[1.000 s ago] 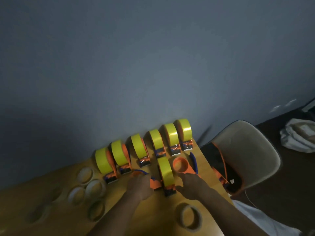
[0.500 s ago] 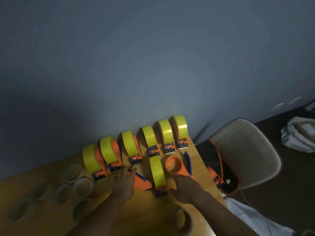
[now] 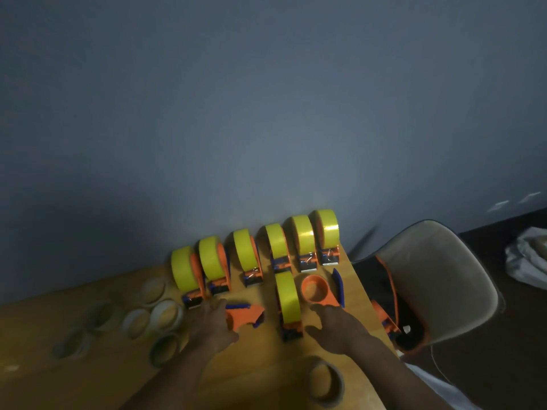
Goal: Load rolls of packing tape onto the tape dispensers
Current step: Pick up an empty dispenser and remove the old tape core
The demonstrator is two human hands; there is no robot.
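Six orange dispensers loaded with yellow tape (image 3: 302, 235) stand in a row along the wall. A seventh loaded dispenser (image 3: 288, 303) stands in front of them. To its right lies an empty orange dispenser (image 3: 316, 290) with a blue handle. Another empty orange dispenser (image 3: 245, 316) lies flat to the left. My left hand (image 3: 211, 325) rests at that dispenser's left edge with its fingers stretched out. My right hand (image 3: 334, 329) lies flat, fingertips at the base of the right empty dispenser and thumb spread toward the seventh dispenser. A loose tape roll (image 3: 324, 383) lies near the front edge.
Several pale tape rolls (image 3: 165, 313) lie on the wooden table (image 3: 260, 371) to the left. A beige chair (image 3: 444, 279) stands at the table's right edge and holds more orange dispensers (image 3: 384, 316). The grey wall runs right behind the row.
My left hand has slid left off the flat orange dispenser and uncovered it. My right hand has stayed by the empty dispenser on the right.
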